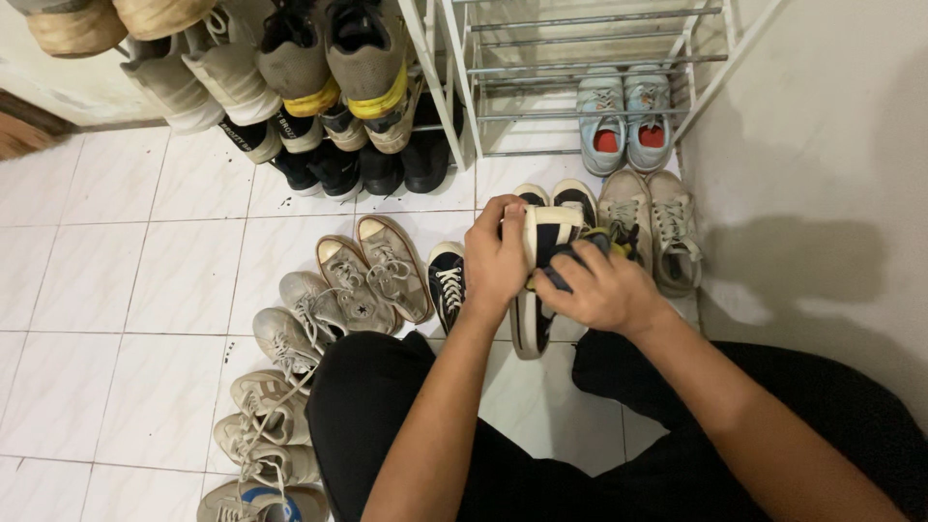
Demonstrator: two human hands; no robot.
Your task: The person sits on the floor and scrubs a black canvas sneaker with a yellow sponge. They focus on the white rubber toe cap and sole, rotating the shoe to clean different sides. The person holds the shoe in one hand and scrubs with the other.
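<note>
On the white tiled floor [145,280], at centre frame, both hands grasp a dark sneaker [541,261] standing on end, left hand [495,261] clasping its pale sole, right hand [599,288] gripping its upper.

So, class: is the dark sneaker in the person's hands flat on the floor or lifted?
Lifted: the dark sneaker is tilted between left hand and right hand.

No packages, labels, signs or screens visible.
</note>
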